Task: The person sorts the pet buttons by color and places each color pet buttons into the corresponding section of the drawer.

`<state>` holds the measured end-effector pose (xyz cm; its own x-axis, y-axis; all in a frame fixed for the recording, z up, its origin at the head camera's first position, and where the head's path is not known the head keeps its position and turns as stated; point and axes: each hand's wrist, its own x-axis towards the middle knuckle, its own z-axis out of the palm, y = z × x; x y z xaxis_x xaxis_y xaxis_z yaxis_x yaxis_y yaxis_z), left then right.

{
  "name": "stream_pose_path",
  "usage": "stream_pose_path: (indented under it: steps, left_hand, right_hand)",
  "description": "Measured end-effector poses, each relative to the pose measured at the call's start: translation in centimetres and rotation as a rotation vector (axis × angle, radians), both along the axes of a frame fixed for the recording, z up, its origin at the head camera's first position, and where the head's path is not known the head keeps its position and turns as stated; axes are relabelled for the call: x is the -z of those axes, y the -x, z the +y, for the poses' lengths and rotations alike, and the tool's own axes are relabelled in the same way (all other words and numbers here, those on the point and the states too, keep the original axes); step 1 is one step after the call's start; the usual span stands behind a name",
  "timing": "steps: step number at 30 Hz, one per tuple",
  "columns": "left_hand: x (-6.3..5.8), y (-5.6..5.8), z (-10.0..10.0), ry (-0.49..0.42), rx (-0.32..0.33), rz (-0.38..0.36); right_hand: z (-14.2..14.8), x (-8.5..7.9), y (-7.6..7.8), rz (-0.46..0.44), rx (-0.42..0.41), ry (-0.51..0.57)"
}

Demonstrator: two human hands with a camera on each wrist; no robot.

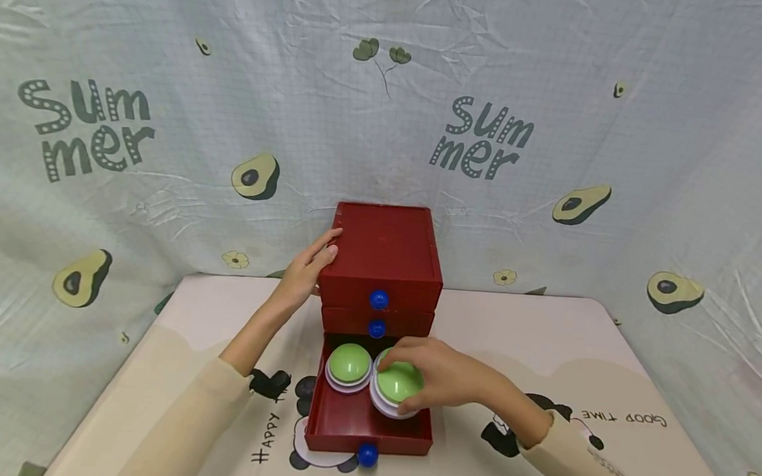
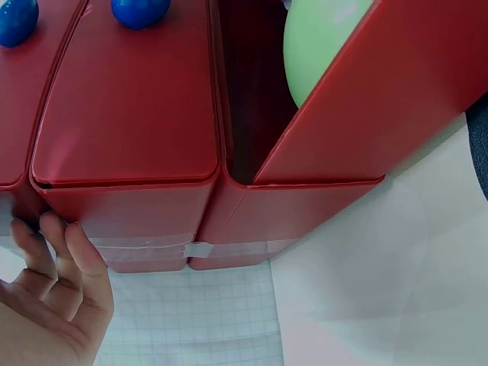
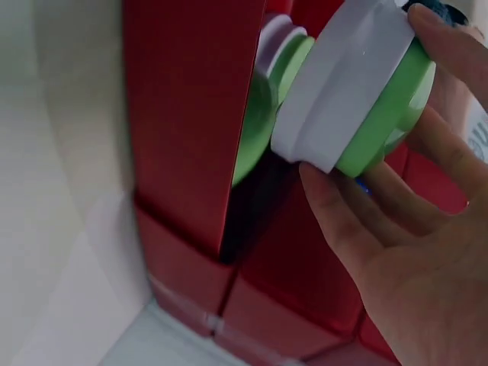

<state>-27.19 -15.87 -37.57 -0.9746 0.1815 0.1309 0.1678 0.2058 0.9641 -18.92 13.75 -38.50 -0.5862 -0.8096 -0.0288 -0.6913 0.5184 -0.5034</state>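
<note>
A red cabinet [image 1: 384,242] of stacked drawers stands on the table, its bottom drawer [image 1: 345,427] pulled out. My left hand [image 1: 301,277] rests against the cabinet's left side, fingertips touching near the upper drawers, as the left wrist view shows too. In my right hand [image 1: 445,374] I grip a round green-and-white container [image 3: 358,91] by its rim, fingers and thumb on opposite sides. It is tilted, over the right part of the open drawer. A second green-and-white container [image 1: 348,364] sits in the drawer's left back; in the right wrist view it is partly hidden behind the drawer wall.
The two upper drawers are closed, each with a blue knob [image 1: 379,300]. Another blue knob [image 1: 367,455] sticks out from the open drawer's front. A printed cloth [image 1: 335,120] hangs right behind the cabinet. The table [image 1: 493,323] carries a patterned cover.
</note>
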Motion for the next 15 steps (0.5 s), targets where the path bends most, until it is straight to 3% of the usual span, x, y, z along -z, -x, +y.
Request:
stream_pose_path:
  steps: [4,15]
  left_hand:
    - [0.1,0.0,0.0,0.002,0.000,0.003]
    - [0.2,0.2,-0.1,0.000,-0.009,0.001]
  right_hand:
    - [-1.6,0.5,0.3,-0.044,-0.035,-0.039]
    - [-3.8,1.4,0.4,-0.036,-0.094,-0.119]
